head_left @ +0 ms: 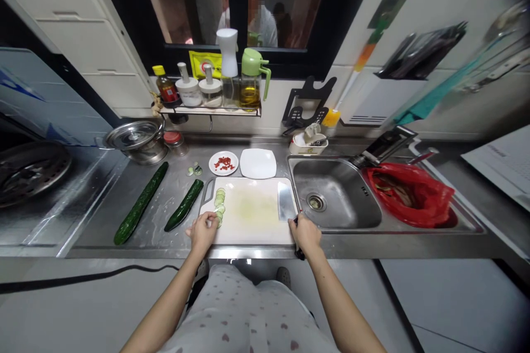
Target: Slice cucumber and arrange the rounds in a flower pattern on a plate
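A white cutting board [248, 231] lies on the steel counter. Along its left side runs an overlapping row of pale green cucumber slices [220, 197]. My left hand [203, 233] is at the near end of this row, its thumb and fingers pinched at the lowest slices. My right hand [307, 235] is closed around the dark handle of a kitchen knife [285, 202], whose broad blade lies flat on the board's right side. Left of the board are a cut cucumber [184, 206] and a longer whole cucumber [141, 204].
Behind the board stand a plate [213, 164] of chopped red pieces and a white plate [258, 163]. Cucumber scraps [194, 169] lie nearby. A sink [339, 198] is at right, beside a red plastic bag [430, 198]. A steel pot [141, 143] sits back left, below a condiment shelf [215, 111].
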